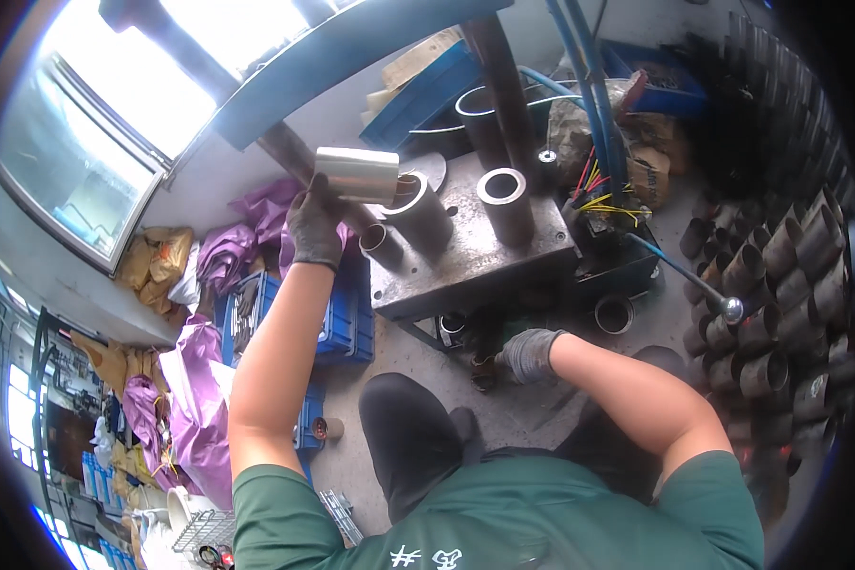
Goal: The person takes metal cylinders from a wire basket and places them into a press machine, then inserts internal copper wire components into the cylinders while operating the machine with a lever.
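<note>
My left hand (315,228), in a grey work glove, is closed on a shiny silver metal cylinder (356,174) raised at the left of the steel table. Thin copper-coloured wires show at the cylinder's right end, next to the mouth of a thick upright steel sleeve (425,223). A smaller upright tube (381,247) stands close by, and a second thick sleeve (511,214) stands further right. Low in front of the table is my gloved right hand (530,356), its fingers curled beside a dark, round part (483,372); its fingertips are hidden in shadow.
The steel table (484,275) has a blue press frame (342,57) above it. A ball-ended lever (731,309) juts out on the right, before stacked dark tubes (760,313). Blue crates (347,318) and purple sheeting (195,399) lie left. An open ring (613,314) rests on the floor.
</note>
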`<action>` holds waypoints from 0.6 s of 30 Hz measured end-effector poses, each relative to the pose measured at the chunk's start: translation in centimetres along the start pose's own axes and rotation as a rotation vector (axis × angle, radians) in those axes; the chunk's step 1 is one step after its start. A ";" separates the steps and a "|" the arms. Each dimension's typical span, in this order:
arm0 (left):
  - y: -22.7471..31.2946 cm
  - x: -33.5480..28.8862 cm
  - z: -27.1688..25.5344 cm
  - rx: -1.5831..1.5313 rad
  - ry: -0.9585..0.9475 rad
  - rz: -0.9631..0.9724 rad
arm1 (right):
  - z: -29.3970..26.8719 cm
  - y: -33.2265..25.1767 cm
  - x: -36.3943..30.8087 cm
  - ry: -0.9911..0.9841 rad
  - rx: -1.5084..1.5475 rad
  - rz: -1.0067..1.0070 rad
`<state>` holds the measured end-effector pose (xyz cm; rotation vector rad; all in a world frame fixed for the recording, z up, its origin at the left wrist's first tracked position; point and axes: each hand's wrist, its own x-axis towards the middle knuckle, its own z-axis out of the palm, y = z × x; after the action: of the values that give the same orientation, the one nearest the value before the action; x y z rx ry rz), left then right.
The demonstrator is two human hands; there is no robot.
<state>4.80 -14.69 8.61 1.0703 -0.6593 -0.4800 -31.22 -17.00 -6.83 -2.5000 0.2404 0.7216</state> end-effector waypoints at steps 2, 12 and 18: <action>-1.3 1.1 4.4 0.240 0.048 0.103 | 0.0 0.9 -0.5 0.000 0.035 0.030; -2.4 3.5 6.4 1.119 -0.025 0.479 | -1.4 0.3 -2.0 0.072 -0.021 -0.016; -2.7 3.1 6.0 1.048 -0.135 0.398 | 0.4 1.8 1.0 0.038 -0.043 -0.017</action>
<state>2.75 -21.68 8.87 1.8288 -1.2725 0.1978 -31.07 -18.37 -8.42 -2.5556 0.2187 0.6799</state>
